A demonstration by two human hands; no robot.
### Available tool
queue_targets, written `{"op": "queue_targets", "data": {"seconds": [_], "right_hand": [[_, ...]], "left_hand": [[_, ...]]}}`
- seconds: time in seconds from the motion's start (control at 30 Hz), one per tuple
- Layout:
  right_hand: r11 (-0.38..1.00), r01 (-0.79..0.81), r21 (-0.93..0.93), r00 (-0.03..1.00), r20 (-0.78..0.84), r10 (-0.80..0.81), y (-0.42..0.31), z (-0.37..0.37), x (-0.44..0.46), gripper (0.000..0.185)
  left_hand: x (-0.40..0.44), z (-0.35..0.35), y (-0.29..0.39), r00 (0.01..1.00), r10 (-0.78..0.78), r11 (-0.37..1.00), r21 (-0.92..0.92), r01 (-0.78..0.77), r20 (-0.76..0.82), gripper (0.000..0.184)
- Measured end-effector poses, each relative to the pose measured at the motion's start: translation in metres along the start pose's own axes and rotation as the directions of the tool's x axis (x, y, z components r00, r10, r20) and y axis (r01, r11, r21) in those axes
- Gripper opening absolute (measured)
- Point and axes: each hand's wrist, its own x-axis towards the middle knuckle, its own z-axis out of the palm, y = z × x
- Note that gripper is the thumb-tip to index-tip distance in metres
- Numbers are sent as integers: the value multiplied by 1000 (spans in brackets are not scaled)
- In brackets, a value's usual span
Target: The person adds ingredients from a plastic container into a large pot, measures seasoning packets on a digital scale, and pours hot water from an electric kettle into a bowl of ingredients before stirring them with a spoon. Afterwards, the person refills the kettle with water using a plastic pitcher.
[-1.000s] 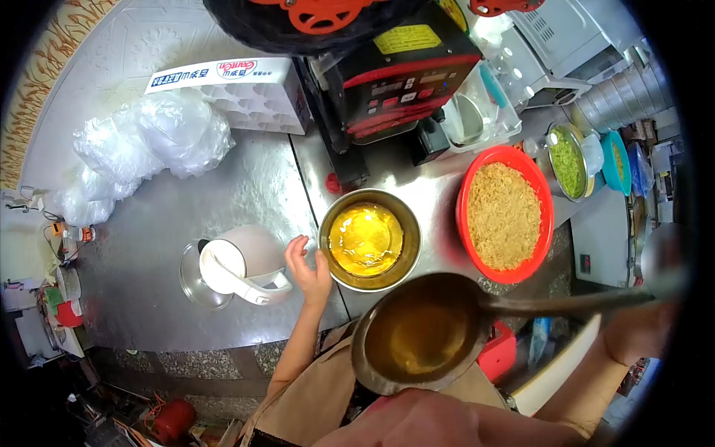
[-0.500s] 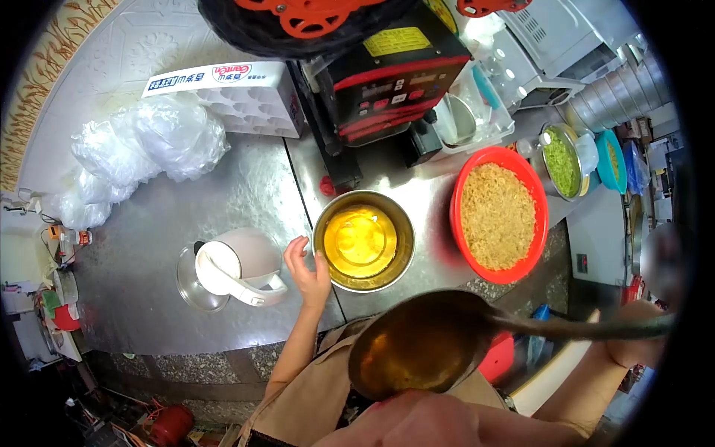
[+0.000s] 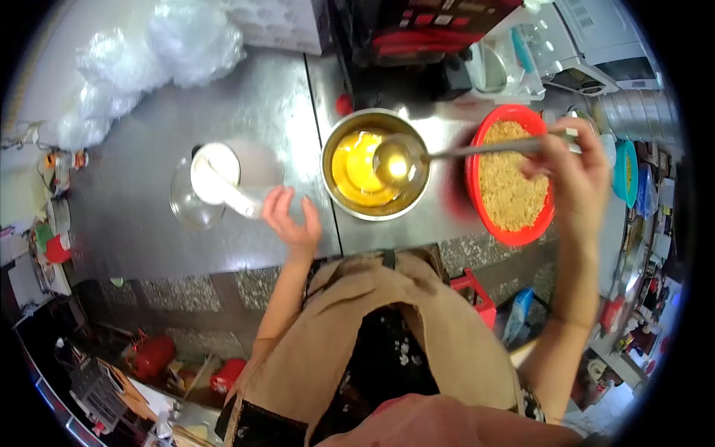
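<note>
With fingers wrapped round its handle, my right hand [image 3: 572, 160] holds a metal ladle [image 3: 477, 150] above the red bowl's near side. The ladle's round head is over or in the steel bowl [image 3: 376, 214], which holds yellow liquid [image 3: 350, 167]. My left hand [image 3: 296, 222] has its fingers apart, just left of the steel bowl and close to the handle of a white kettle [image 3: 216, 175]. Nothing shows in that hand. The red bowl [image 3: 477, 182] to the right contains a crumbly tan food [image 3: 512, 190].
A black and red machine [image 3: 439, 30] stands behind the steel bowl. Clear plastic bags [image 3: 190, 45] lie at the back left. A clear container [image 3: 514, 67] and a teal bowl [image 3: 625, 171] are on the right. The steel table's front edge runs before the body.
The ladle has moved from close below the camera to the steel bowl, with my right hand going forward. The view has tilted down. My left hand is now lower than the bowl's side, nearer the kettle.
</note>
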Motion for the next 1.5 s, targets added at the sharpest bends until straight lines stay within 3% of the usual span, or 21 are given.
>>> {"op": "queue_targets", "data": {"seconds": [0.03, 0.1, 0.13, 0.2, 0.23, 0.27, 0.3, 0.47, 0.53, 0.57, 0.63, 0.83, 0.9, 1.07, 1.13, 1.33, 1.5], "right_hand": [[1000, -4, 16, 1000, 27, 4, 29, 9, -2, 13], [995, -67, 77, 998, 22, 65, 83, 31, -8, 13], [994, -44, 95, 999, 17, 43, 112, 41, -11, 15], [1000, -16, 14, 999, -33, 16, 159, 57, -16, 15], [1000, 18, 18, 999, -50, -17, 180, 63, -19, 15], [997, 74, -12, 995, -72, -75, 204, 67, -23, 16], [972, 162, -169, 982, -70, -176, 218, 68, -25, 18], [829, 368, -422, 923, 59, -380, 211, 78, -43, 19], [801, 406, -441, 907, 88, -412, 217, 78, -45, 19], [789, 419, -448, 900, 95, -425, 219, 77, -47, 19], [779, 430, -456, 894, 98, -436, 220, 77, -50, 19], [763, 387, -519, 913, 95, -398, 235, 71, -53, 19], [768, 414, -489, 896, 69, -439, 239, 71, -52, 19], [798, 350, -491, 919, 14, -394, 247, 75, -52, 20], [809, 336, -483, 923, -3, -385, 251, 76, -53, 20], [839, 255, -480, 950, -36, -309, 246, 78, -61, 19], [774, 406, -486, 893, 32, -449, 241, 71, -70, 17]], "left_hand": [[-5, -10, -2, 978, 187, 960, 228, -163, -90, 53], [4, -26, -3, 966, 107, 947, 319, -27, -236, 64], [8, -28, -1, 969, 94, 945, 326, -15, -230, 64], [15, -29, 0, 873, -343, 892, 171, 418, -348, 71], [14, -26, -4, 871, -344, 890, 173, 421, -350, 71], [12, -23, -10, 821, -477, 876, -93, 473, -314, 70], [10, -19, -17, 769, -592, 792, -349, 501, -240, 69], [-1, -20, -34, 703, -677, 707, -459, 538, -220, 55], [-7, -31, -37, 647, -698, 699, -491, 520, -308, 48], [-10, -37, -40, 648, -697, 699, -492, 519, -306, 48], [-13, -48, -47, 699, -559, 825, -214, 523, -446, 45], [-11, -76, -67, 790, -426, 904, -182, 386, -441, 46], [-10, -84, -60, 785, -473, 874, -326, 360, -400, 44], [-15, -105, -47, 830, -447, 894, -192, 405, -333, 44], [-15, -113, -45, 905, -336, 941, -132, 311, -261, 45], [-3, -134, -23, 977, -162, 981, -130, 144, -140, 47], [7, -140, -6, 998, -52, 994, -99, 48, -44, 47]]}}
